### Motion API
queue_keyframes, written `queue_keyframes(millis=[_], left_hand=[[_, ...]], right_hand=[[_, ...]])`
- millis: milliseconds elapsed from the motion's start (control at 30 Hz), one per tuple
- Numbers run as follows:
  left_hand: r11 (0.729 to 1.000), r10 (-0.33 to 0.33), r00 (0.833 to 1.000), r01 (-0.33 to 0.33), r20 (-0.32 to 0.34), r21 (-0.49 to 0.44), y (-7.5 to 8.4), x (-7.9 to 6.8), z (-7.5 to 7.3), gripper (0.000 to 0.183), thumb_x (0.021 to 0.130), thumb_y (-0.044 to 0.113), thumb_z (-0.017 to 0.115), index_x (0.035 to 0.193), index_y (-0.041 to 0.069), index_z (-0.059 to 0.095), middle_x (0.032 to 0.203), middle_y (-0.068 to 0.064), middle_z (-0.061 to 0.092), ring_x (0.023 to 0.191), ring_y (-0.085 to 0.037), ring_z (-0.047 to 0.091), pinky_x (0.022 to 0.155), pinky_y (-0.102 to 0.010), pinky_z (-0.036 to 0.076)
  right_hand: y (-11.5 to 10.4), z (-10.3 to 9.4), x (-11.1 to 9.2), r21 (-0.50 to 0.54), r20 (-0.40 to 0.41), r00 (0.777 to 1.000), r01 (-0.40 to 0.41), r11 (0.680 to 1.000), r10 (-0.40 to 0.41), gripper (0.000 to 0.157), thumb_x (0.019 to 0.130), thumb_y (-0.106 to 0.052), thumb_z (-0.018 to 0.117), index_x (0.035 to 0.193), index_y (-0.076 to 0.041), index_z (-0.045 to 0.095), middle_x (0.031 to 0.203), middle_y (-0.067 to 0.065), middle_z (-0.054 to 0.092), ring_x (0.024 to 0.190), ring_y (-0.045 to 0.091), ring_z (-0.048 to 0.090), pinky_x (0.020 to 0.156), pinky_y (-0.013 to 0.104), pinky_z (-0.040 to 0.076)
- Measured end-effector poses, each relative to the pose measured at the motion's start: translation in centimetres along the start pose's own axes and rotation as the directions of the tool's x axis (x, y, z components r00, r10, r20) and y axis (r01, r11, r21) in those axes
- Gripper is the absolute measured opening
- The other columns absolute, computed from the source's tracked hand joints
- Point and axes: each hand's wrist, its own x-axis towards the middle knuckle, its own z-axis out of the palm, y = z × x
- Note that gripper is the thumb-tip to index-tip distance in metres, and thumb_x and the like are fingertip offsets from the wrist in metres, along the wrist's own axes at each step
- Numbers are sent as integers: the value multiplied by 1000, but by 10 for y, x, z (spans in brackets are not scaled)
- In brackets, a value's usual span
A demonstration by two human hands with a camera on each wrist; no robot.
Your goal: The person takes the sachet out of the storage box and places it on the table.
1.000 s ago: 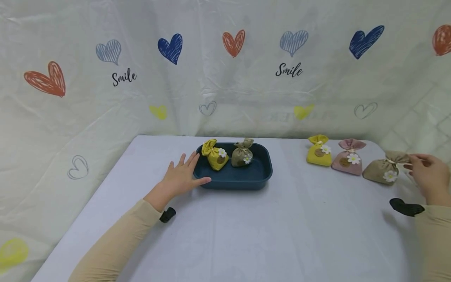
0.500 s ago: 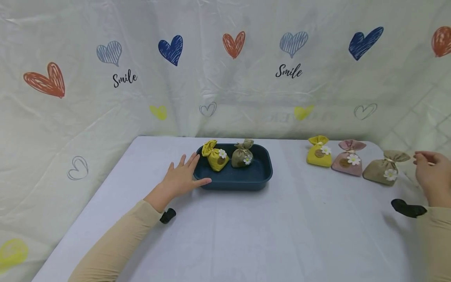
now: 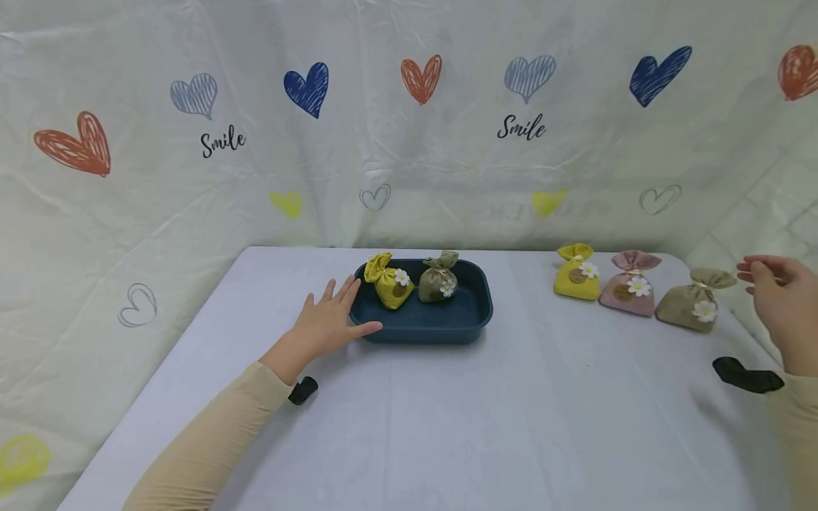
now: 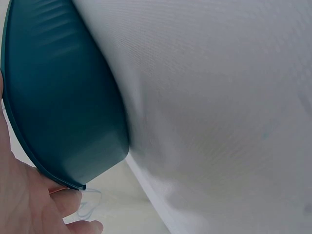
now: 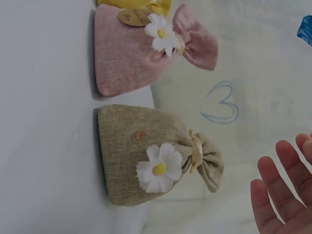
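My left hand (image 3: 324,328), fingers spread, rests against the left end of a dark blue tray (image 3: 422,336); the left wrist view has its fingers along the rim. Inside the tray sit a yellow sachet bag (image 3: 392,289) and a brown one (image 3: 437,282), each with a white flower. At the far right, my right hand (image 3: 786,298) is just beside another brown sachet bag (image 3: 686,306), with a gap between them. Its fingers are loosely bent and hold nothing. That bag stands upright, its neck tied with a pale ribbon (image 5: 196,152).
Left of the right-hand brown bag stand a pink sachet bag (image 3: 628,292) and a yellow one (image 3: 576,277), in a row near the back edge of the white table (image 3: 447,426). Behind hangs a pale curtain (image 3: 460,163) printed with hearts.
My right hand has let go of the brown sachet bag's top, drawn off to the right and risen a little. The bag stays in place. My left hand has kept still on the tray.
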Motion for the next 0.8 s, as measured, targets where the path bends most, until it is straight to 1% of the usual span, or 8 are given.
queue_keyframes(millis=[33,100,167,233,367,500,633,800], left_hand=[[1000,-1,1000,1,2,0,0,0,0,109,91,81,48,166,11,11,172,-7,8,156,-39,5,117,-71,11],[1000,2,1000,-2,1,1,-1,0,-1,109,91,81,47,166,12,11,172,-7,8,156,-39,5,116,-71,11],[1000,4,1000,-4,-1,1,-1,0,-1,109,91,81,48,166,11,11,172,-8,9,155,-40,5,116,-71,11],[1000,4,1000,-4,-4,0,-1,0,-2,109,91,80,48,166,11,11,172,-8,9,155,-40,5,116,-71,12],[1000,3,1000,-3,-8,2,-2,0,-3,108,91,80,48,166,11,11,172,-8,9,155,-40,6,116,-71,12],[1000,8,1000,-8,-8,3,-3,1,-2,108,91,80,48,166,11,12,172,-8,9,155,-41,6,116,-72,12],[1000,10,1000,-10,-7,2,-4,2,-1,108,91,80,48,166,11,11,172,-8,8,155,-40,6,116,-72,11],[1000,7,1000,-7,-8,-4,-3,1,-2,108,91,79,49,166,11,11,172,-8,8,155,-40,5,116,-72,11]], right_hand=[[-3,0,-2,15,5,1000,14,1000,-14,28,113,-25,32,106,-50,42,94,-34,42,90,-17,44,99,12,41],[-8,1,-4,45,11,999,50,998,-50,29,113,-23,33,106,-48,45,93,-35,45,87,-17,45,87,4,39],[-14,1,-7,83,20,996,84,993,-86,29,113,-21,34,106,-46,48,92,-34,47,85,-17,47,79,1,39],[-21,2,-10,106,28,994,100,989,-104,29,113,-21,36,106,-45,50,92,-34,49,85,-17,48,76,0,39],[-34,4,-16,132,22,991,128,983,-132,27,112,-21,39,108,-43,54,93,-33,52,86,-16,51,76,0,40],[-45,8,-24,130,23,984,170,977,-174,25,111,-21,41,110,-41,57,95,-33,54,88,-14,53,76,0,42],[-57,11,-31,165,45,973,218,962,-228,22,110,-21,45,113,-35,62,98,-29,58,91,-12,56,77,0,43],[-71,16,-38,191,53,952,287,939,-302,21,110,-18,46,115,-29,64,99,-27,60,93,-10,58,78,1,44]])
